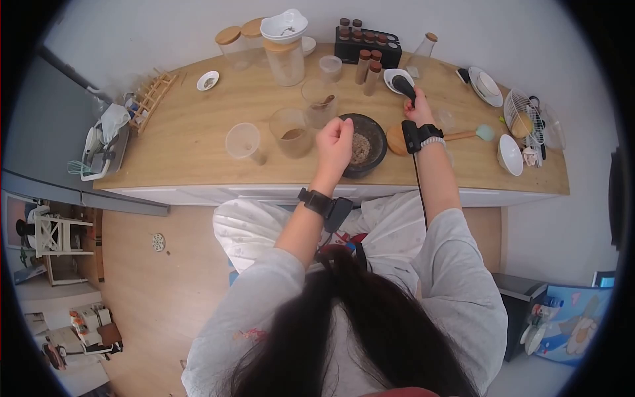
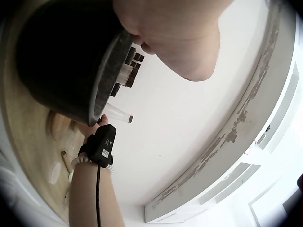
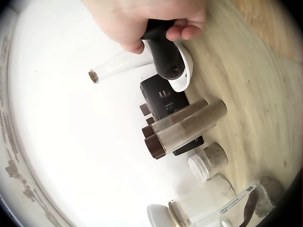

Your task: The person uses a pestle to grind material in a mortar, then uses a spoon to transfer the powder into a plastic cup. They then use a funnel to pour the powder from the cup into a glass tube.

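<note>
At the left rim of the dark stone mortar (image 1: 376, 142) is my left hand (image 1: 335, 149), its fingers curled at the edge and the fingertips mostly hidden; in the left wrist view the hand (image 2: 173, 33) meets the rim of the mortar (image 2: 61, 61). Coarse brown bits (image 1: 360, 149) lie inside. Farther back, my right hand (image 1: 418, 109) grips a black pestle (image 1: 403, 87), its thick end over a small white dish (image 1: 390, 79). The right wrist view shows the hand (image 3: 156, 19) round the pestle (image 3: 166, 59), its rounded end at the dish (image 3: 186, 78).
Left of the mortar stand clear cups (image 1: 243, 141) and a jar of brown powder (image 1: 291, 134). Behind are spice tubes (image 1: 372, 78), a black rack (image 1: 383, 51) and a glass bottle (image 1: 423, 53). A wooden spatula (image 1: 397, 141) lies right of the mortar; a white bowl (image 1: 510, 155) is farther right.
</note>
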A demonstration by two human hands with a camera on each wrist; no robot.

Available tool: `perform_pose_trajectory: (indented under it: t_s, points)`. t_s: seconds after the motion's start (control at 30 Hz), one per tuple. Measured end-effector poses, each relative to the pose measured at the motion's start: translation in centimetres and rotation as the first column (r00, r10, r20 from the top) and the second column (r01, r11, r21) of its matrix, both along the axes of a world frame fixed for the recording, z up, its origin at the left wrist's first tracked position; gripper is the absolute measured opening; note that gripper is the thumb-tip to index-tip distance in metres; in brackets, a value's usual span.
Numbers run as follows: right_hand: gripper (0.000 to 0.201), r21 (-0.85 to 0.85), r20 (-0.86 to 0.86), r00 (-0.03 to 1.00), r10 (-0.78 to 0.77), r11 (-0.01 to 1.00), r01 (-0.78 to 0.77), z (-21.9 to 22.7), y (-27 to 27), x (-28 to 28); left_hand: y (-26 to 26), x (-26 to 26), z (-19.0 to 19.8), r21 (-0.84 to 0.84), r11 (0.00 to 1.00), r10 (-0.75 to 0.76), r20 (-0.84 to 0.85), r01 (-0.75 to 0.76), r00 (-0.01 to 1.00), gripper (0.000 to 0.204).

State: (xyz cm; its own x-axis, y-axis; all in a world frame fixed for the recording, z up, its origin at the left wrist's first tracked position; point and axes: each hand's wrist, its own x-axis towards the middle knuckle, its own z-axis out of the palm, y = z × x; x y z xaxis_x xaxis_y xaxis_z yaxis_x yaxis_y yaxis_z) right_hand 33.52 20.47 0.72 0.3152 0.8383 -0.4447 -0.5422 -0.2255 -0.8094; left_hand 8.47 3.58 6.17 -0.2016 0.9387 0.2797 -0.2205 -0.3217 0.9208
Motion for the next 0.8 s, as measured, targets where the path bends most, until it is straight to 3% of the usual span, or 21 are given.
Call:
perform_pose_trajectory:
  t_s: [0.3,0.8]
  points:
    - [0.027,-0.011,-0.010,1.000,0.009,1.000,-0.010,-0.5,0.3,0.0,0.0,-0.2,0.0,0.026,1.000,0.016,-0.073,-0.014,0.997,0.032]
    - [0.026,0.042,0.170,0.983,0.066,0.996,-0.074,-1.6,-0.6,0.4,0.0,0.0,0.3,0.038,0.999,0.033,-0.077,-0.030,0.996,0.033]
